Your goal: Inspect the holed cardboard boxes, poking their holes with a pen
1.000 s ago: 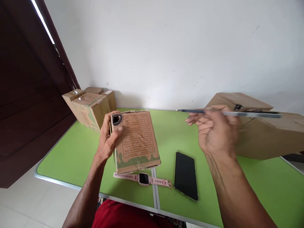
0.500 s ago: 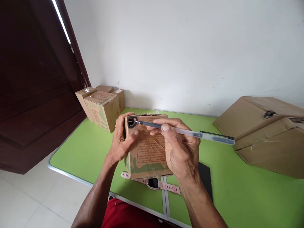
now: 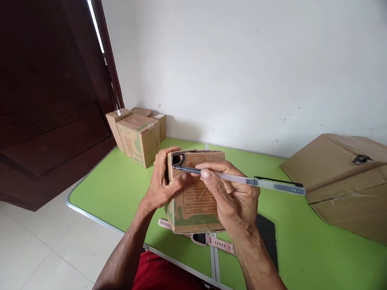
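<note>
A small cardboard box (image 3: 196, 205) with brown print and green patches is held up over the table. My left hand (image 3: 165, 181) grips its left side, the thumb on the printed face and the fingers round the far edge. Near the box's upper left corner is a hole (image 3: 176, 160) ringed with black ink. In my right hand (image 3: 234, 193) a pen (image 3: 223, 176) with a clear barrel is pinched, its cap on the rear end. The pen's tip meets the box at the lower edge of the hole. Beneath the box lies a pink-strapped smartwatch (image 3: 199, 239), partly hidden.
Several cardboard boxes (image 3: 151, 143) stand at the back left of the green table (image 3: 99, 189). To the right lies a larger carton (image 3: 332, 173) with a blackened hole. A dark flat object (image 3: 267, 235) is half covered by my right forearm. A dark door (image 3: 51, 108) is on the left.
The pen tip has moved from the hole's right side to its lower edge. Everything has shifted a little rightward in view as the head turned.
</note>
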Tool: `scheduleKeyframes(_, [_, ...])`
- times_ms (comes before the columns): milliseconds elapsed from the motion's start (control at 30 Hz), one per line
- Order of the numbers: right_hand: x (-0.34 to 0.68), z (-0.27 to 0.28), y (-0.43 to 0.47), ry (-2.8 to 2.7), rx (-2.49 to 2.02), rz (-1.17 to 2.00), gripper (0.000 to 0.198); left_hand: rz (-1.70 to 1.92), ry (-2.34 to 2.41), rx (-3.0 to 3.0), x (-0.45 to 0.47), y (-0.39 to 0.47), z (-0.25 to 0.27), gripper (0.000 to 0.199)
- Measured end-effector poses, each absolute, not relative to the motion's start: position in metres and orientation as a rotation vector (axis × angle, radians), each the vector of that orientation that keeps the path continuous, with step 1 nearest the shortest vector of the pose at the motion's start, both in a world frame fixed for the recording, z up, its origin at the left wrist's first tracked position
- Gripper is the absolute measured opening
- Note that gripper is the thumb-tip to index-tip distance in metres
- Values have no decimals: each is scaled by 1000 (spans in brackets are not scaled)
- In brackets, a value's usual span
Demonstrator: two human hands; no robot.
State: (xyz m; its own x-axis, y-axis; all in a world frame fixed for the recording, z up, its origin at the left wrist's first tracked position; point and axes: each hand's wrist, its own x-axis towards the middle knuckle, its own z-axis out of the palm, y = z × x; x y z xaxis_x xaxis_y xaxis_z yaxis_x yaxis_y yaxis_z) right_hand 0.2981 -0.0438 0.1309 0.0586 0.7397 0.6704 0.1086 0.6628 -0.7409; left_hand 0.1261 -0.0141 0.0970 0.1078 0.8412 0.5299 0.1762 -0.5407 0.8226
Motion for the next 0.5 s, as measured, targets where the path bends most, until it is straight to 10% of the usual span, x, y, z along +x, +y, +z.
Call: scheduleKeyframes(500, [298,134,-43,-1472,-747,544,13,1507,1003,1814,127,-15,96,52])
